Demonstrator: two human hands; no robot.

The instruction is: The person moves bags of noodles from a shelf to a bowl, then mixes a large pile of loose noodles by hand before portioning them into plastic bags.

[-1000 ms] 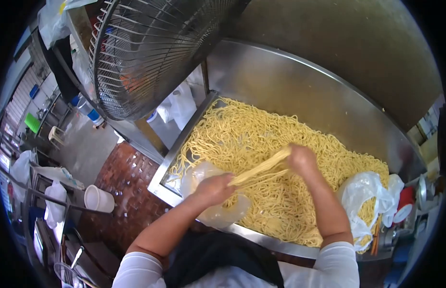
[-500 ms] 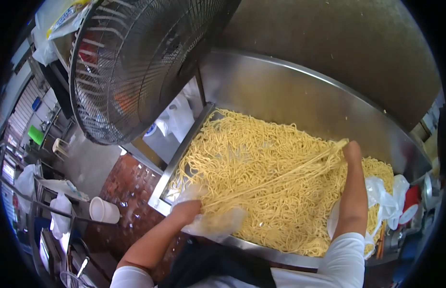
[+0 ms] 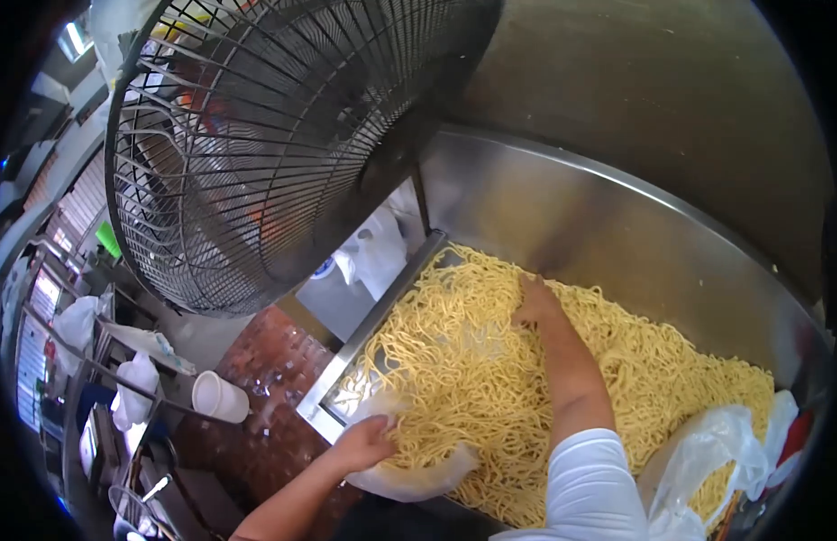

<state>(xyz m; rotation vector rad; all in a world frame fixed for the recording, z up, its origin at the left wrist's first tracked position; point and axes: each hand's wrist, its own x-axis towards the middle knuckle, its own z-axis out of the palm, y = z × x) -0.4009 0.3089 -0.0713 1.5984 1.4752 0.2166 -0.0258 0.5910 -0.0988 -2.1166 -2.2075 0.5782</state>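
Yellow noodles (image 3: 635, 352) lie in a thick layer across a metal tray (image 3: 346, 370). My left hand (image 3: 366, 444) is at the tray's near left edge, beside a clear plastic bag (image 3: 418, 478), with its fingers partly apart at the noodles. Further back, my right hand (image 3: 534, 302) reaches into the noodles near the tray's rear wall, its fingers spread and partly sunk among the strands. Some noodles lie at the mouth of the clear bag.
A large black fan (image 3: 256, 153) stands at the upper left. Another plastic bag (image 3: 716, 451) lies at the right end of the tray. A white bucket (image 3: 220, 397) sits on the red tiled floor (image 3: 279, 361) to the left.
My right hand has moved left across the tray and released the stretched strands. My left hand has opened beside the bag. The head view has shifted.
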